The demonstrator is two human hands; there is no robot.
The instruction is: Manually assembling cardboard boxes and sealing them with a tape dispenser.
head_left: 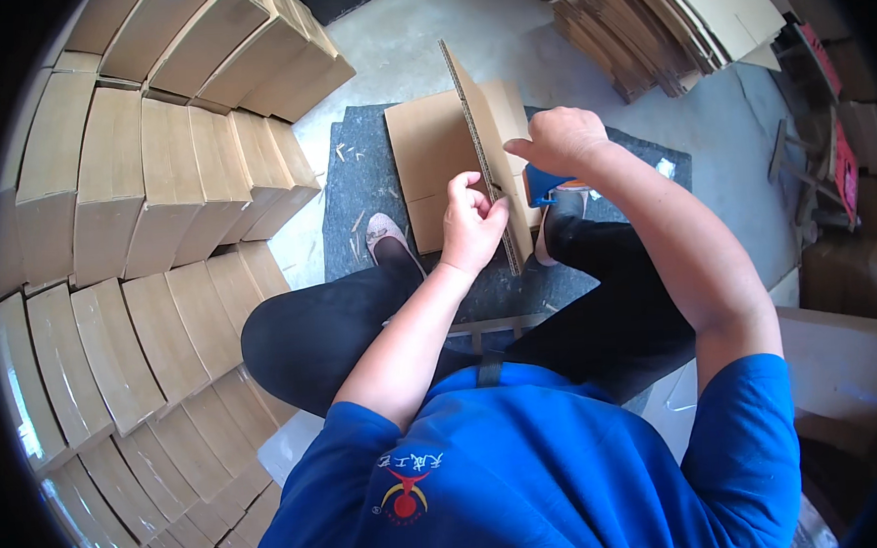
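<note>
A brown cardboard box [430, 150], partly folded, stands between my feet with one panel [480, 123] upright. My left hand [471, 231] is at the panel's left side, fingers curled and thumb against its edge. On the other side, my right hand [562, 138] is closed, its thumb pointing at the panel; what its fingers hold is hidden. Just below that hand shows a blue tool [545, 183] with some orange, partly covered by my wrist; I cannot make out its exact kind.
Rows of stacked cardboard boxes [116, 182] line the left side. A dark mat [350, 194] with paper scraps lies under my feet. Flat cardboard sheets [634, 26] are piled at the far right, and red pieces [843, 168] hang near the right rim.
</note>
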